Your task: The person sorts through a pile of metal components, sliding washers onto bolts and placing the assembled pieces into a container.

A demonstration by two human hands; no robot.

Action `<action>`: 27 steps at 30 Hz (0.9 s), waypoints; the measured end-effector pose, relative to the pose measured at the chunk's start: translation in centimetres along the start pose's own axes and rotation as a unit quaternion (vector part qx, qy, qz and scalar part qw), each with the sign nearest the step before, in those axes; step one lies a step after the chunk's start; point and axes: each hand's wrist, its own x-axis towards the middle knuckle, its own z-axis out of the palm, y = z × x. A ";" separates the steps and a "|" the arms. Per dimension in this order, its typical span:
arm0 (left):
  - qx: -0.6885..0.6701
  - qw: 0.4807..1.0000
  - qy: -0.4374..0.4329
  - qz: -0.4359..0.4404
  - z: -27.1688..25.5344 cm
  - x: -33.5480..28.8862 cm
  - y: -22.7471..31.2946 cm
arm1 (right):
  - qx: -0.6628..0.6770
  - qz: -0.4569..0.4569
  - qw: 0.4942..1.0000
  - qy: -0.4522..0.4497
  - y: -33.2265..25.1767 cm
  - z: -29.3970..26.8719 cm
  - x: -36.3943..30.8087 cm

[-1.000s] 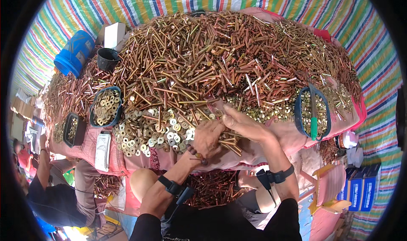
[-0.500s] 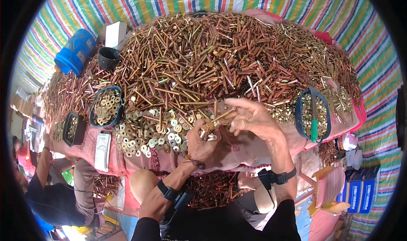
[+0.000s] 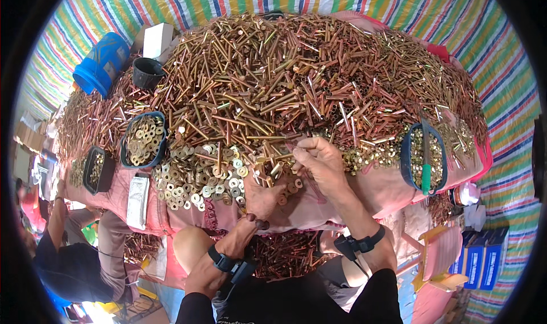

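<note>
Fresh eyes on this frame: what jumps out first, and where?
A huge heap of coppery metal rods across the middle. In front, a pile of washers beside the left hand, which holds several small metal pieces. At right, a green-handled tool lies across a dark blue tub.

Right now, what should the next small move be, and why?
Probably ease the right hand toward the brass-coloured metal pieces in the left hand: the left already cradles them, and the right hovers close by.
</note>
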 end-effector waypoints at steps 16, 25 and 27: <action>-0.108 0.994 0.029 0.008 0.2 0.5 0.9 | -0.210 -0.018 0.975 -0.069 1.8 -0.7 -0.7; -0.008 0.998 -0.003 0.066 -0.1 0.1 -1.0 | -0.367 -0.179 0.910 -0.071 3.3 0.3 -2.1; -0.005 0.997 0.003 0.079 -0.1 -0.1 -1.4 | -0.324 -0.158 0.930 -0.074 3.4 0.2 -2.4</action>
